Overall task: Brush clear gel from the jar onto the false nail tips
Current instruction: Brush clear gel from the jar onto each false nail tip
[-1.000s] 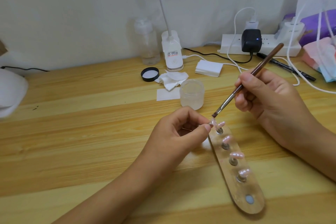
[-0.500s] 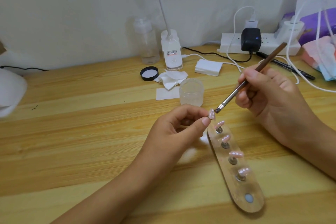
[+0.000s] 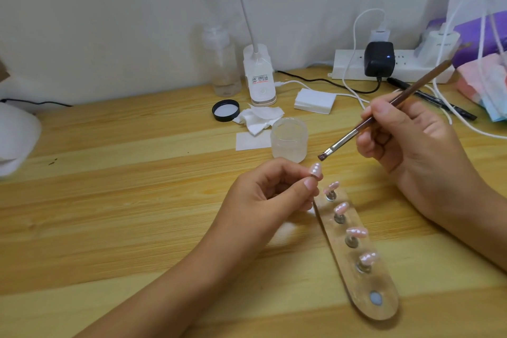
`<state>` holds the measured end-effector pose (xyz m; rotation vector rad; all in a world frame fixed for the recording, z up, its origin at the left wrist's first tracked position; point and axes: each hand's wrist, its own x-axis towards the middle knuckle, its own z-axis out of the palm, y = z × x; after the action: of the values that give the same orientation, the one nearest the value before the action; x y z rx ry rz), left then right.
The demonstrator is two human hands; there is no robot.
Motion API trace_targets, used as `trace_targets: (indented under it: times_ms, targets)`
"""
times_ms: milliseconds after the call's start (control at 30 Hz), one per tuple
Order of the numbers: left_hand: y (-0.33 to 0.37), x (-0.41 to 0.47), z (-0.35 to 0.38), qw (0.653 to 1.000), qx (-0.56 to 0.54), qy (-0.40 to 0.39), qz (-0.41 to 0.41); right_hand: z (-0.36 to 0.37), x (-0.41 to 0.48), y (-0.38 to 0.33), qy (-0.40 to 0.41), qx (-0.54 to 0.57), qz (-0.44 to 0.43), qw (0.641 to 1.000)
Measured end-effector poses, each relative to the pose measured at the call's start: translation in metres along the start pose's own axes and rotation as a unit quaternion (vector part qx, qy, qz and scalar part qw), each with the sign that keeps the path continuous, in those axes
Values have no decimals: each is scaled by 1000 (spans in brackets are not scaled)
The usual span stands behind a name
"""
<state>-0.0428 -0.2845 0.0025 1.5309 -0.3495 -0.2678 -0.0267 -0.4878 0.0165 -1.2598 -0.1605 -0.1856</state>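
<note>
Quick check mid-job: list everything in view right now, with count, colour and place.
jar: 1, clear, open, centre of table
jar lid: 1, black, behind jar
brush: 1, brown handle, in right grip
held nail tip: 1, pink, in left grip
nail tips on stand: 4, pink
stand: 1, clear, front right, nearest spot empty
wipes: 2, white, one crumpled, one flat, behind jar
pad stack: 1, white, behind jar, right
lamp: 1, white, back centre
pump bottle: 1, clear, left of lamp
power strip: 1, white, back right, black adapter plugged in
pen: 1, black, back right
masks: several, pink and blue, right edge
left grip: pinches held nail tip
right grip: holds brush, bristles just above held nail tip
</note>
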Motion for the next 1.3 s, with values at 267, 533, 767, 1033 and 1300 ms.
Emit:
trace_targets:
  times_ms: [267,533,767,1033,1300]
  targets:
    - [1,0,0,1000,7,-2,4,3,-3,-1,-29,-18,5,999]
    - [2,0,1,1000,15,-6,6,-1,-1,0,-14,-5,-9,1000]
    - [2,0,1,999,36,-8,11,2,-4,-1,-50,-8,-10,999]
    - [0,0,2,999,52,1,3,4,-4,2,-14,-46,-52,997]
    - [0,1,2,1000,28,-3,0,-1,-2,1,-37,6,-18,999]
